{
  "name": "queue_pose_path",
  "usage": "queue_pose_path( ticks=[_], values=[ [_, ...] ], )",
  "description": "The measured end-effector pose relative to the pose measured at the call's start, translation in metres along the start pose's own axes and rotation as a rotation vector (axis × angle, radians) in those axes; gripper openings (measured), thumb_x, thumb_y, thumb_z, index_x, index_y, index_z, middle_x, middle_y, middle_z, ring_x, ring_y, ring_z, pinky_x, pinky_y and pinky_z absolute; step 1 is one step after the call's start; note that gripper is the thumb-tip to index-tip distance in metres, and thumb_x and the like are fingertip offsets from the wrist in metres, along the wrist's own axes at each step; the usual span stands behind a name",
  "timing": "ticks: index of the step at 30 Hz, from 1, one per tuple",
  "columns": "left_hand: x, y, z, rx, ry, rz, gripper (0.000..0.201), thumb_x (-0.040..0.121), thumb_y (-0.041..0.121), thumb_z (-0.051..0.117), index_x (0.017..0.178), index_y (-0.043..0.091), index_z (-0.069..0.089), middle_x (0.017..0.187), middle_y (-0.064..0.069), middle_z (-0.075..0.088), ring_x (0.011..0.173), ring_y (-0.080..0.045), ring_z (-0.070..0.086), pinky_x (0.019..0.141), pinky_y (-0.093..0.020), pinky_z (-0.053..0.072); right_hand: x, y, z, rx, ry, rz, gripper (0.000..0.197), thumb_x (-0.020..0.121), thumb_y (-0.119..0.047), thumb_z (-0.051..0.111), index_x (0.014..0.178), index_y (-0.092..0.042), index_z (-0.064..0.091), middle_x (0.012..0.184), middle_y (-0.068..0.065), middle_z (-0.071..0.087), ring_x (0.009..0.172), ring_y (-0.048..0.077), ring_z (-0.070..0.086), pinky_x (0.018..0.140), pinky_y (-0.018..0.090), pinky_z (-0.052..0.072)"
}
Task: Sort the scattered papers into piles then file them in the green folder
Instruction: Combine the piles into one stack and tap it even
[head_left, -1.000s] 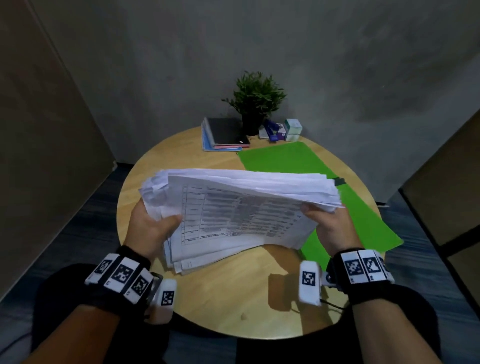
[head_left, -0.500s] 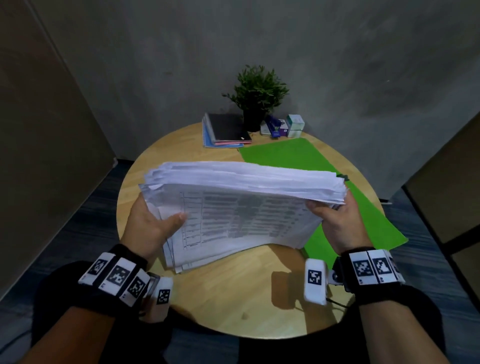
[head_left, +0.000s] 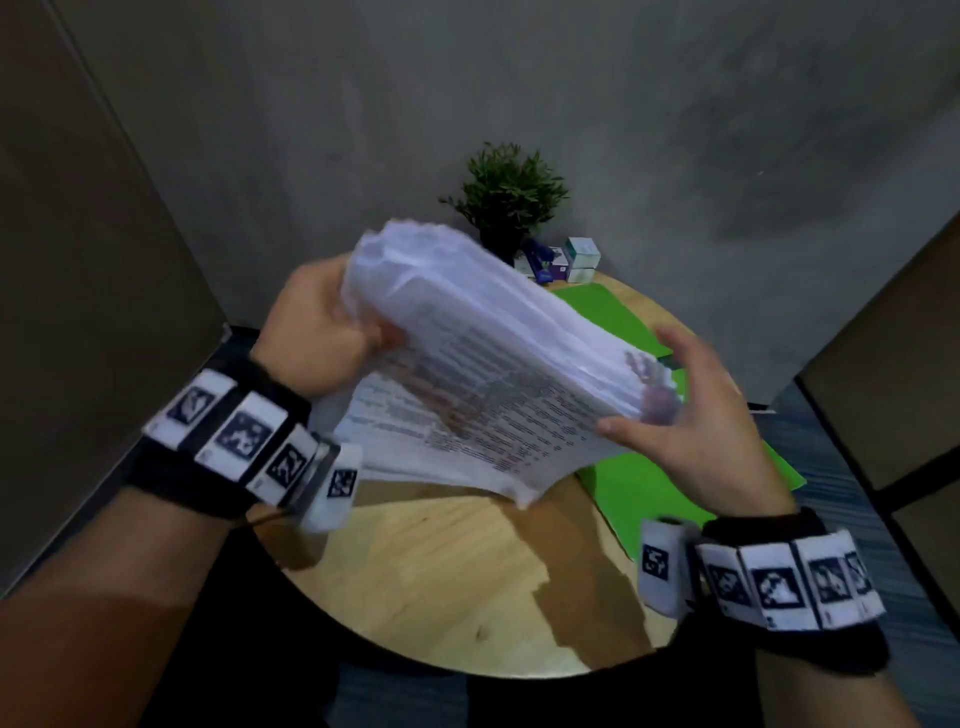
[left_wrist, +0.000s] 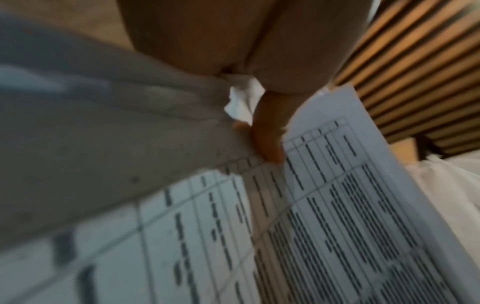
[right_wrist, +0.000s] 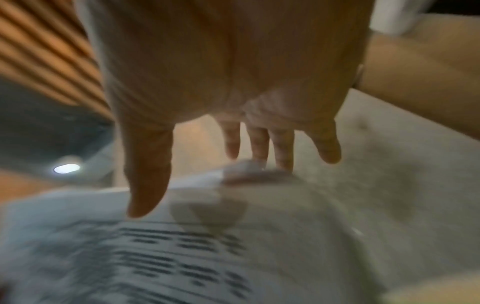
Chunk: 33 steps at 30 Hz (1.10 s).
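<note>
A thick stack of white printed papers (head_left: 493, 364) is held tilted above the round wooden table (head_left: 441, 571), its far-left end raised. My left hand (head_left: 317, 332) grips that raised end; in the left wrist view its thumb (left_wrist: 270, 133) presses on the printed sheet (left_wrist: 337, 205). My right hand (head_left: 680, 415) is spread at the lower right end, its straight fingers (right_wrist: 257, 142) touching the stack's edge (right_wrist: 249, 170) and its thumb under the corner. The green folder (head_left: 597, 314) lies flat on the table's right side, partly hidden by the papers and my right hand.
A potted plant (head_left: 506, 192) and small boxes (head_left: 582, 254) stand at the table's far edge by the grey wall. Bare wood shows on the near half of the table. Dark panels stand at both sides.
The stack went from level to steeply tilted as my left hand lifted its end up. My right hand loosened from a grip to spread fingers at the lower end.
</note>
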<state>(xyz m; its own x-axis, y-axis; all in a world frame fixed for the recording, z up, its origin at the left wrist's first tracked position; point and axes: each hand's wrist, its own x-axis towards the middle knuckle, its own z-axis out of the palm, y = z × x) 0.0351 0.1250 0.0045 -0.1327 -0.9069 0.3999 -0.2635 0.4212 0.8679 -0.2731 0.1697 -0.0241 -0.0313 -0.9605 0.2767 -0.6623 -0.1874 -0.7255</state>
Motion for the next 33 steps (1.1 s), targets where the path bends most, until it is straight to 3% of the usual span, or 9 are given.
queue_pose_path(
  ticks=[4,8,11,14,17,20,23,27,33],
  values=[
    [0.036,0.051,0.018,0.305,-0.214,0.112,0.039,0.066,0.008,0.078,0.084,0.039,0.063,0.082,0.024,0.070,0.082,0.010,0.063,0.078,-0.018,0.052,0.014,-0.027,0.014,-0.001,-0.120,-0.095,0.070,0.069,-0.026,0.084,0.129,-0.024,0.048,0.116,-0.011,0.058,0.102,0.009,0.055,0.076,0.017,0.044],
    [0.050,0.081,0.034,0.566,-0.337,0.175,0.039,0.069,0.004,0.080,0.084,0.036,0.061,0.081,0.014,0.063,0.090,-0.016,0.064,0.083,-0.034,0.051,0.011,-0.017,0.025,0.449,-0.100,0.021,0.056,0.068,0.001,0.080,0.116,-0.019,0.059,0.105,-0.001,0.071,0.096,0.015,0.067,0.083,0.031,0.053],
    [0.043,0.083,0.029,0.655,-0.071,0.295,0.062,0.068,0.024,0.084,0.124,0.030,0.057,0.113,0.012,0.060,0.117,-0.017,0.055,0.104,-0.040,0.039,0.004,-0.016,0.027,0.579,-0.034,0.034,0.048,0.069,0.012,0.073,0.106,-0.017,0.061,0.098,0.000,0.073,0.090,0.015,0.068,0.080,0.026,0.053],
    [0.011,0.044,0.014,0.421,0.404,0.369,0.108,0.063,0.043,0.084,0.149,0.021,0.022,0.151,0.002,0.029,0.142,-0.015,0.027,0.118,-0.048,0.022,0.002,-0.017,0.013,0.746,0.030,0.052,0.046,0.069,0.013,0.070,0.106,-0.014,0.062,0.101,0.004,0.074,0.095,0.022,0.069,0.085,0.037,0.054],
    [-0.022,-0.010,0.017,-0.125,0.357,-0.021,0.133,0.057,0.057,0.084,0.152,0.021,-0.001,0.161,-0.010,0.015,0.148,-0.019,0.020,0.117,-0.048,0.028,0.002,-0.020,0.001,0.832,0.013,0.035,0.050,0.067,0.000,0.071,0.113,-0.013,0.060,0.108,0.004,0.072,0.102,0.025,0.068,0.087,0.041,0.054],
    [-0.033,-0.027,0.026,-0.478,0.070,-0.208,0.116,0.047,0.059,0.090,0.141,0.014,0.039,0.129,0.001,0.064,0.119,-0.012,0.061,0.092,-0.030,0.053,0.003,-0.026,-0.001,0.874,-0.043,0.026,0.064,0.065,-0.005,0.071,0.126,-0.008,0.053,0.116,0.005,0.069,0.109,0.026,0.066,0.089,0.040,0.054],
    [-0.033,-0.027,0.033,-0.585,0.026,-0.240,0.072,0.043,0.056,0.092,0.105,0.025,0.073,0.103,0.007,0.075,0.096,-0.010,0.071,0.078,-0.024,0.056,0.001,-0.025,0.001,0.905,-0.071,0.039,0.063,0.066,-0.004,0.070,0.126,-0.010,0.052,0.119,0.007,0.068,0.111,0.027,0.064,0.093,0.043,0.052],
    [-0.030,-0.025,0.043,-0.458,0.104,-0.185,0.054,0.077,0.030,0.080,0.123,0.007,0.063,0.118,-0.010,0.070,0.108,-0.025,0.067,0.088,-0.037,0.055,0.006,-0.016,0.005,0.826,-0.054,0.058,0.054,0.072,0.002,0.069,0.123,-0.010,0.056,0.118,0.007,0.069,0.109,0.025,0.065,0.095,0.044,0.051],
    [-0.026,-0.024,0.064,-0.384,0.370,-0.178,0.045,0.085,-0.004,0.066,0.128,-0.004,0.053,0.113,-0.006,0.068,0.104,-0.016,0.068,0.095,-0.036,0.054,0.021,-0.011,0.015,0.705,0.037,0.038,0.038,0.077,0.013,0.067,0.112,-0.001,0.062,0.106,0.008,0.072,0.099,0.022,0.069,0.089,0.040,0.054]
  ],
)
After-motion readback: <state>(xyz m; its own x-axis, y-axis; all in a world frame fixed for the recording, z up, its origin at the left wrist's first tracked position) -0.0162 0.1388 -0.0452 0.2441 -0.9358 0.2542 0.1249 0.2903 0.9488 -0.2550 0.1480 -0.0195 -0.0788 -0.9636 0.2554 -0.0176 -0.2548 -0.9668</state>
